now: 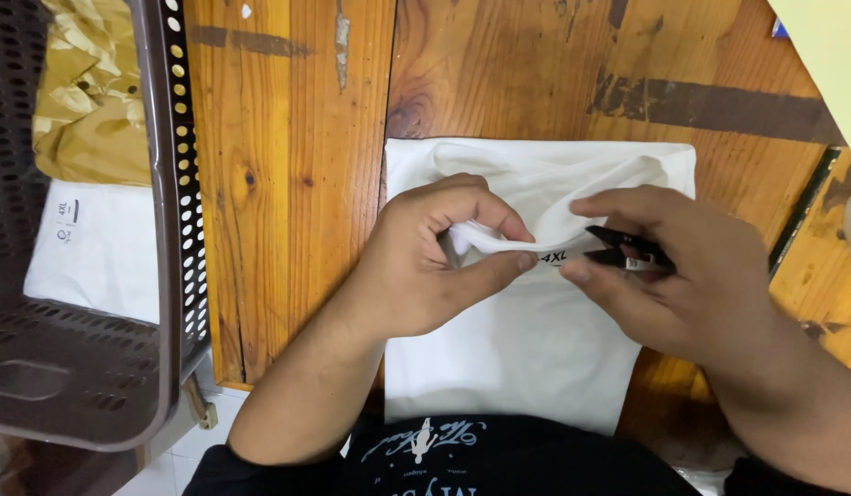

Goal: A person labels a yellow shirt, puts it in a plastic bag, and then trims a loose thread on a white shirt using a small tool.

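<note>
A wooden table (297, 184) of orange-brown planks fills most of the frame, and a folded white garment (527, 340) lies flat on it at centre, reaching down to the lower edge near the person's dark shirt. At the left edge stands a dark perforated plastic basket (168, 230), with another folded white piece (95, 248) inside bearing a small printed size mark at its upper left, and crumpled yellowish wrapping (85, 92) above it. The left hand (425, 257) is clenched on a pinched-up fold of the garment near its neck, thumb pressed beside a small black printed size mark (554, 258). The right hand (683, 276) grips small black thread snips (628, 250), blades pointing left toward that fold and very close to it. The likely risk is the blades nicking the cloth or the left thumb, since the fold is bunched tight and the tips sit just beside both.
</note>
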